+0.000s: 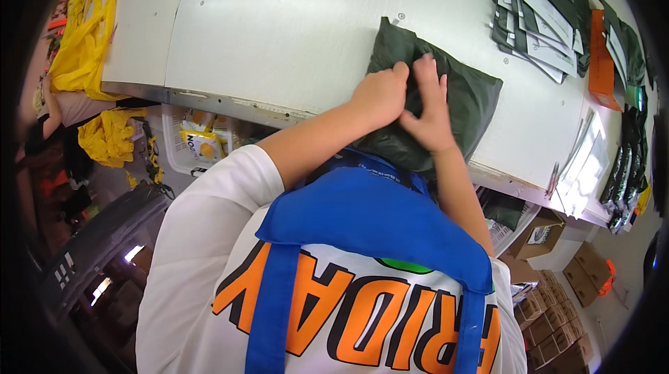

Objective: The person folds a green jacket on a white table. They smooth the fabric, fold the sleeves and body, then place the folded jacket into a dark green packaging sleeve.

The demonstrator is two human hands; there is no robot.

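Note:
A plump dark green plastic mailing bag (470,92) lies at the table's near edge, its lower part close against my blue apron. My left hand (380,97) is closed on the bag's upper surface, with the fingers curled under and out of sight; it appears to grip the plastic there. Beside it, my right hand (432,112) rests on the middle of the bag with fingers stretched out and thumb apart. The right fingertips are slightly blurred. What the bag contains cannot be seen.
The white table (244,32) has a metal front edge. At the far right lie stacked dark mailing bags with white labels (540,15) and an orange box (603,60). Yellow plastic bags (87,43) hang at the left. Below stands a white bin (178,140); cardboard boxes (557,318) are lower right.

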